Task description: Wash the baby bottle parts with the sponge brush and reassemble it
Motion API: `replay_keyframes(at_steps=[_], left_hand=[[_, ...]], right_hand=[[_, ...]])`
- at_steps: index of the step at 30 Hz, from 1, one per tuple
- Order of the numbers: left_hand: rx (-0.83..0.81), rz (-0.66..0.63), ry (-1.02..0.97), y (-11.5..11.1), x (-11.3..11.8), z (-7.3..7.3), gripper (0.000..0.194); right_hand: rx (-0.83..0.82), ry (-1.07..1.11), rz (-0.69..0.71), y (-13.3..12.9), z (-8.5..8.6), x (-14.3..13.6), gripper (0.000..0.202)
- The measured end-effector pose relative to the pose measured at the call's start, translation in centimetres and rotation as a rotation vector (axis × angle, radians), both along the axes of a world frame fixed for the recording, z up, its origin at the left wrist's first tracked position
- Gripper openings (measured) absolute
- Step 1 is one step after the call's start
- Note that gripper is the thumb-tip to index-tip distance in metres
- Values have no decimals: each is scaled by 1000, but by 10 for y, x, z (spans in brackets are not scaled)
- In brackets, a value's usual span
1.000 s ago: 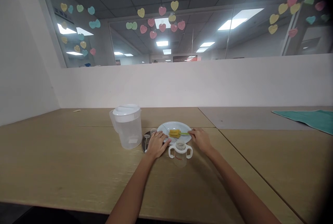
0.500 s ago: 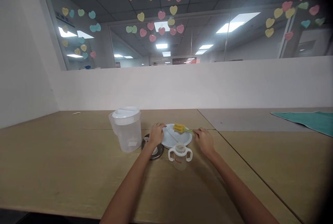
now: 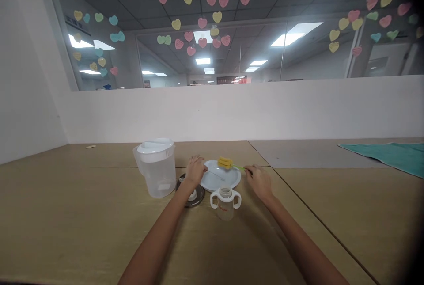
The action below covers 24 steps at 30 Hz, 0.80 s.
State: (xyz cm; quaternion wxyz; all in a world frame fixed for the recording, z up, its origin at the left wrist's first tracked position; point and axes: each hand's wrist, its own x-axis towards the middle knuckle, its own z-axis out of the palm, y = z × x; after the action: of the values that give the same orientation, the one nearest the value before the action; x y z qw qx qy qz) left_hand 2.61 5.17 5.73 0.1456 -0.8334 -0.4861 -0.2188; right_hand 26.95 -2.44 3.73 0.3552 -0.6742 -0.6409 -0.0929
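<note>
My right hand is closed around the green handle of a bottle brush. The brush's yellow sponge head is over the far part of a white plate. At the plate's left edge, my left hand pinches one end of a thin pale rod that slants across the plate; its exact kind is too fine to make out. In front of the plate stands a clear baby bottle with two white handles and an uncapped neck. Partly hidden under my left forearm, a round metal tray holds small white parts.
A translucent lidded pitcher stands left of the tray. On the right, a teal cloth lies on the grey part of the table. A white wall with a window above it bounds the far side.
The thin rod in my left hand lies at a flatter slant over the plate. The brush stays in my right hand above the plate. The whole view has shifted slightly.
</note>
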Motion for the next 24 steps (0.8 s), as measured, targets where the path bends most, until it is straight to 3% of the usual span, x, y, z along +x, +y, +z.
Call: replay_keyframes(at_steps=[2, 6, 12, 19, 21, 24], left_hand=[[117, -2, -68, -15, -13, 3, 19], [180, 10, -193, -40, -39, -2, 24], [354, 116, -391, -47, -53, -20, 29], [385, 120, -325, -47, -49, -27, 28], [380, 127, -316, -48, -49, -27, 29], [386, 145, -321, -48, -51, -29, 29]], right_hand=[[-28, 25, 45, 0, 0, -1, 32], [-74, 98, 172, 6, -5, -3, 29], [-218, 168, 467, 8, -7, -7, 25], [-107, -89, 165, -3, 5, -6, 30], [-53, -40, 180, -5, 8, -4, 31], [-62, 14, 344, -6, 9, -2, 28]])
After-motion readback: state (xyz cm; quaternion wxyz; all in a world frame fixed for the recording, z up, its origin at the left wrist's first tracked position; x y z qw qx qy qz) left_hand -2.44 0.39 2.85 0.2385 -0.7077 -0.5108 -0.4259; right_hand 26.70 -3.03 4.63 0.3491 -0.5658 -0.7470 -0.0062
